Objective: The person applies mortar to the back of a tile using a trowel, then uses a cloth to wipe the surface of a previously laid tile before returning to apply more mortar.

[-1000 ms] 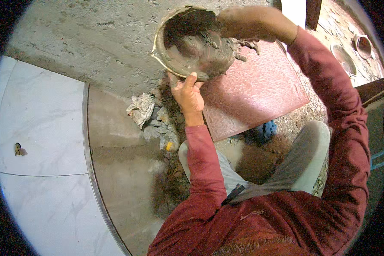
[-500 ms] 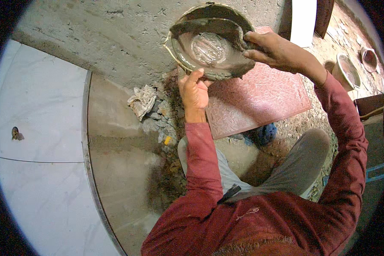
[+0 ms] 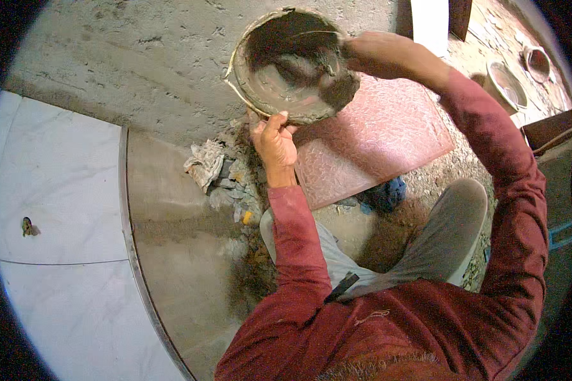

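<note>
Bumping into the pitted grey cement face (image 3: 140,57), just beyond the left grip (image 3: 276,143), could be caused by a forward swing of the bowl (image 3: 240,63). The pink textured tile (image 3: 388,146), to the right of the left grip, could be splashed with wet mix (image 3: 279,89) if the bowl is tipped. The bowl, clasped at its near rim just ahead by the left grip, could be twisted loose by a push from the right grip (image 3: 384,54); whether anything is held there, amid blur, cannot be told. Open room is found left of the left grip, bounded nearby by a crumpled pale scrap (image 3: 203,164).
</note>
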Demonstrator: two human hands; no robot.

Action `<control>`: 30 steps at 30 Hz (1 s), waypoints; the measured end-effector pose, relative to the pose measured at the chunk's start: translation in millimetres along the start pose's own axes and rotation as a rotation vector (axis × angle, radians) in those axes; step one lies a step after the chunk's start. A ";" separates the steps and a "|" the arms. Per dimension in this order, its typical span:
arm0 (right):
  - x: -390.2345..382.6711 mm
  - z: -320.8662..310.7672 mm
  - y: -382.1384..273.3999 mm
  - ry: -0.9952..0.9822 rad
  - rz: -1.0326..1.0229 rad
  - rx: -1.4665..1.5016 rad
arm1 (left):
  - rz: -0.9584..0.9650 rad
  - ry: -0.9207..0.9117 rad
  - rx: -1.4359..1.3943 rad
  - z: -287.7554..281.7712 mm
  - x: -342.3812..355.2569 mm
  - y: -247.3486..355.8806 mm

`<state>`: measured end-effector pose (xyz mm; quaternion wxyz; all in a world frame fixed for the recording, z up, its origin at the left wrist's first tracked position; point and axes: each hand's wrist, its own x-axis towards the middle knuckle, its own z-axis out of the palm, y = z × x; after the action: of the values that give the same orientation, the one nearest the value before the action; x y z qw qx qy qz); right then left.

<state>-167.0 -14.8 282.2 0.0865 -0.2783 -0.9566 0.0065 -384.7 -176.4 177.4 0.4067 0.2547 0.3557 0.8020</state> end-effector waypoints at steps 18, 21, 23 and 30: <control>19.3 52.5 -34.0 0.421 -0.150 -0.289 | 0.098 0.045 0.082 -18.3 -2.6 13.5; 8.4 62.5 -26.7 0.425 -0.327 -0.385 | 0.147 0.042 0.092 -12.6 -5.3 19.7; 11.9 60.2 -28.0 0.385 -0.283 -0.375 | 0.158 0.024 0.127 -9.2 -8.6 24.5; 24.8 75.4 -41.3 0.425 -0.030 -0.302 | 0.191 -0.048 0.232 -3.4 -6.2 17.7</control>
<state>-222.4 -33.8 214.5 0.2433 -0.2689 -0.9111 -0.1961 -392.0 -190.2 188.4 0.3047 0.3520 0.4104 0.7841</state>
